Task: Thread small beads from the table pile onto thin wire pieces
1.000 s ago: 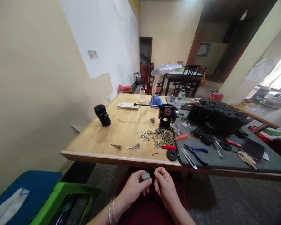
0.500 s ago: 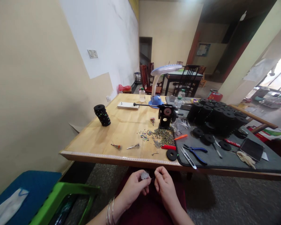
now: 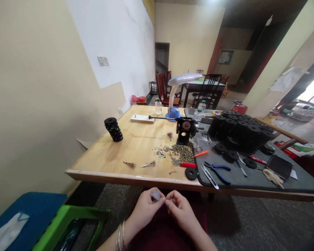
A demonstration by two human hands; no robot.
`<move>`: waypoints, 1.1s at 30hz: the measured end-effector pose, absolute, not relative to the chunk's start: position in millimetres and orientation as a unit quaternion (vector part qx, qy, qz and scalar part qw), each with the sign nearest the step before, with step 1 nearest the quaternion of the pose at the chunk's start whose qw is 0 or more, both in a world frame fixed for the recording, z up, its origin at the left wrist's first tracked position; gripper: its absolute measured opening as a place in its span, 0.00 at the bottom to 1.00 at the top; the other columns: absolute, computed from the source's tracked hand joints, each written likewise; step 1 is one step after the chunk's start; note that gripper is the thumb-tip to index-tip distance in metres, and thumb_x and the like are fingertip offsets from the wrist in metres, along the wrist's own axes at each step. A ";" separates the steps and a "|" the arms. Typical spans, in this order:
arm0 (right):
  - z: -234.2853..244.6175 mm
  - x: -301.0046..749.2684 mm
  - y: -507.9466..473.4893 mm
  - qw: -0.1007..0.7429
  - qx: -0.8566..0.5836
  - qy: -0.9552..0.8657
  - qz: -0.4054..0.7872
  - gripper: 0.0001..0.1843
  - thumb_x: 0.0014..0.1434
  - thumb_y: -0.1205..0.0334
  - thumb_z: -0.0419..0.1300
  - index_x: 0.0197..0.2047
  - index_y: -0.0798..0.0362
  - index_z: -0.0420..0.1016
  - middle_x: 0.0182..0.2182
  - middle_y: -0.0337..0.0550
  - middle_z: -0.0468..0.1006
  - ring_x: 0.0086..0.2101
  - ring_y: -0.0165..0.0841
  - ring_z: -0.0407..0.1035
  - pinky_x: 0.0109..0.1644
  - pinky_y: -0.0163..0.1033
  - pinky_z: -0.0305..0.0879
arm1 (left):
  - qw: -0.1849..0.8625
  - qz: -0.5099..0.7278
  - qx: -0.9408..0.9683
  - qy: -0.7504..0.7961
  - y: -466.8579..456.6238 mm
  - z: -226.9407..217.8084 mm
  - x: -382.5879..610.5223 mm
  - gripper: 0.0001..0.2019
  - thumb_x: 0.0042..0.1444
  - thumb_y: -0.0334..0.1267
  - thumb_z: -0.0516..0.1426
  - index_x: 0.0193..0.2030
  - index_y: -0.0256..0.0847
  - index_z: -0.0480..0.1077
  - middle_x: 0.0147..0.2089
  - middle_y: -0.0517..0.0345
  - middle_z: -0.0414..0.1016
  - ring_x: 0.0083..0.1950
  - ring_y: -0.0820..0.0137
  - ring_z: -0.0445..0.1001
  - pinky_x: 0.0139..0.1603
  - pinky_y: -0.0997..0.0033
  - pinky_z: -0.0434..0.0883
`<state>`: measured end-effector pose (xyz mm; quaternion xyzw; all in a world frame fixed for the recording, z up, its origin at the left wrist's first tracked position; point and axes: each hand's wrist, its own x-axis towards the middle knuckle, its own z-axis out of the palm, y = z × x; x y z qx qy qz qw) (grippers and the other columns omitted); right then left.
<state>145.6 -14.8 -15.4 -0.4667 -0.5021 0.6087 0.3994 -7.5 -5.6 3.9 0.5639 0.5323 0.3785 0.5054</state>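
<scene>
Below the table's front edge, my left hand [image 3: 149, 205] is closed around a small grey, feathery-looking bundle [image 3: 155, 195]; its exact kind is too small to make out. My right hand [image 3: 178, 205] is closed in a pinch, its fingertips meeting those of the left. Whatever lies between the right fingertips is too small to see. Closest on the table are a black foam ring [image 3: 191, 173], a red stick-like piece [image 3: 187, 165], a pile of small metallic pieces [image 3: 183, 153] and two thin bundles, one orange-tipped [image 3: 129, 164] and one pale [image 3: 148, 164].
A black winding device [image 3: 184, 129] with a long rod stands mid-table, before a desk lamp [image 3: 174, 111]. Blue-handled pliers [image 3: 219, 170] and thread snips [image 3: 209, 176] lie on the grey mat [image 3: 240, 184]. Black foam stacks [image 3: 238, 127] stand right, another [image 3: 113, 129] left. A green stool [image 3: 54, 223] is lower left.
My right hand has moved left, and its fingertips now meet the left hand's, closing the small gap between them. The grey bundle has shifted slightly left with my left hand.
</scene>
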 end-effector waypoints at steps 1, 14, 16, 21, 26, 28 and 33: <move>-14.2 146.5 -15.1 0.388 -0.470 -0.529 0.591 0.12 0.53 0.54 0.61 0.27 0.53 0.67 0.17 0.31 0.64 0.19 0.26 0.55 0.24 0.31 0.50 | 0.505 0.375 0.570 0.529 -5.6 5.7 -9.8 0.08 0.47 0.40 0.60 0.25 0.36 0.72 0.22 0.59 0.70 0.27 0.70 0.66 0.30 0.73 0.62; -0.1 163.2 -9.3 0.413 -0.424 -0.750 0.296 0.08 0.60 0.65 0.54 0.30 0.50 0.71 0.27 0.40 0.72 0.31 0.34 0.64 0.35 0.37 0.58 | 0.831 0.311 0.308 0.343 -15.1 19.9 -25.6 0.17 0.44 0.43 0.66 0.25 0.39 0.61 0.17 0.74 0.44 0.18 0.82 0.38 0.19 0.78 0.37; -4.3 165.8 -4.3 0.429 -0.427 -0.745 0.281 0.08 0.61 0.65 0.54 0.31 0.50 0.70 0.28 0.41 0.72 0.32 0.35 0.64 0.37 0.37 0.59 | 0.847 0.324 0.268 0.325 -17.7 20.9 -26.0 0.19 0.42 0.42 0.67 0.26 0.38 0.61 0.18 0.73 0.45 0.18 0.83 0.38 0.19 0.79 0.37; -10.8 172.6 10.2 0.454 -0.447 -0.736 0.228 0.08 0.62 0.64 0.54 0.32 0.50 0.71 0.29 0.43 0.74 0.35 0.37 0.64 0.40 0.41 0.61 | 0.861 0.344 0.228 0.298 -24.0 32.9 -29.3 0.19 0.42 0.41 0.68 0.26 0.38 0.60 0.20 0.72 0.45 0.18 0.84 0.38 0.18 0.80 0.38; -10.9 171.3 15.9 0.462 -0.444 -0.739 0.211 0.08 0.61 0.64 0.56 0.35 0.48 0.76 0.32 0.44 0.79 0.36 0.39 0.66 0.42 0.44 0.63 | 0.814 0.369 0.296 0.336 -25.3 47.7 -30.0 0.18 0.42 0.44 0.67 0.26 0.39 0.62 0.18 0.72 0.45 0.18 0.83 0.38 0.19 0.79 0.40; -9.9 171.6 14.4 0.462 -0.445 -0.736 0.218 0.08 0.60 0.64 0.56 0.37 0.47 0.78 0.35 0.45 0.81 0.38 0.40 0.67 0.44 0.45 0.64 | 0.773 0.383 0.342 0.374 -23.7 52.3 -28.0 0.17 0.43 0.46 0.66 0.26 0.39 0.64 0.18 0.72 0.45 0.18 0.82 0.39 0.19 0.78 0.41; 8.7 179.0 -0.6 0.494 -0.490 -0.680 0.229 0.11 0.61 0.64 0.55 0.42 0.48 0.79 0.37 0.47 0.81 0.40 0.40 0.70 0.46 0.44 0.66 | 0.626 0.406 0.464 0.478 -16.0 57.5 -23.2 0.20 0.42 0.54 0.64 0.24 0.39 0.67 0.21 0.66 0.55 0.22 0.77 0.50 0.21 0.77 0.52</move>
